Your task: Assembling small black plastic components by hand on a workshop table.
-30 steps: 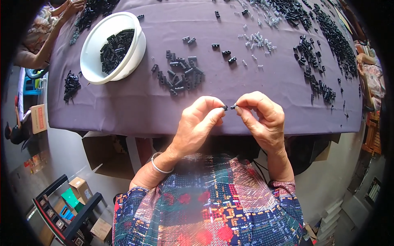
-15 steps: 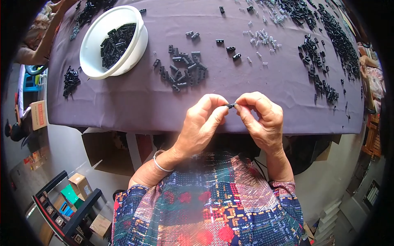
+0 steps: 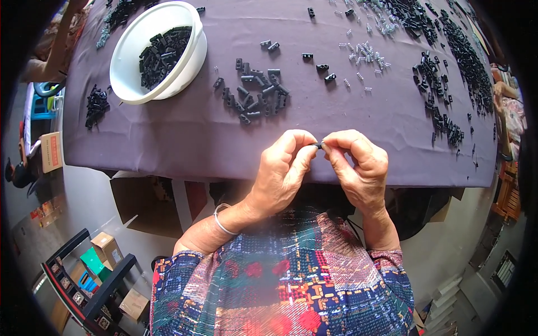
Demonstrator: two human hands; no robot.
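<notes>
Near the front edge of the cloth-covered table, my left hand (image 3: 283, 171) and my right hand (image 3: 361, 168) meet fingertip to fingertip. Both are closed in a pinch on one small black plastic cord lock (image 3: 319, 145), mostly covered by the fingers. Just beyond them, to the left, lies a loose group of black cylindrical pieces with holes (image 3: 255, 95). A few black pieces (image 3: 322, 68) with a shiny part lie farther ahead. Small metal coil springs (image 3: 367, 54) are scattered beyond my right hand.
A white bowl (image 3: 195, 53) holding many black pieces stands at the far left. A small black heap (image 3: 97, 102) is left of it. Dense black parts (image 3: 465, 61) spread along the right side. Other people's arms (image 3: 56, 53) reach in at the left and right edges.
The view has shifted slightly. Both hands stay pinched on the small black piece, with my left fingertips a little closer to the right ones, hiding more of it.
</notes>
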